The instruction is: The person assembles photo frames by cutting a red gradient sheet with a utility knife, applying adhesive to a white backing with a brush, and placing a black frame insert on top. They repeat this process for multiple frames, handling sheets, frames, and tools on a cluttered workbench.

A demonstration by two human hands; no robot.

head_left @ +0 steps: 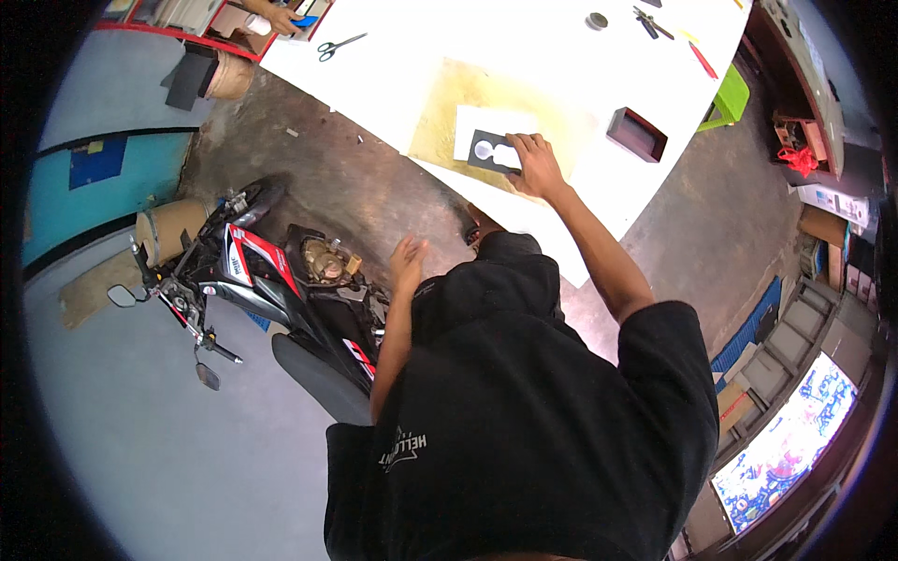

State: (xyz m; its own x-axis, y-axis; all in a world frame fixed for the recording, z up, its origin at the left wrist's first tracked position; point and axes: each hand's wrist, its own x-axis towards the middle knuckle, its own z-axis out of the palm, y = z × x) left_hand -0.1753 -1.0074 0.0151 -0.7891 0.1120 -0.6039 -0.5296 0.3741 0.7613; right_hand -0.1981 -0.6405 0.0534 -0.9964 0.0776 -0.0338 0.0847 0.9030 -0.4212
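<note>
Blk & wht card (481, 164) — dk maroon-brn box (627, 143) — blk/red/wht motorbike (323, 329).

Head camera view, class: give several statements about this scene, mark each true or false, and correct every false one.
1. The right hand touches the black card. True.
2. The left hand holds the scissors. False: the left hand is off the table's edge with nothing visible in it, and the scissors lie on the white table.
3. The dark open box is to the right of the right hand. True.
4. The motorcycle is on the person's right. False: the motorcycle is on the left.
5. A slim red item lies on the table. True.
</note>
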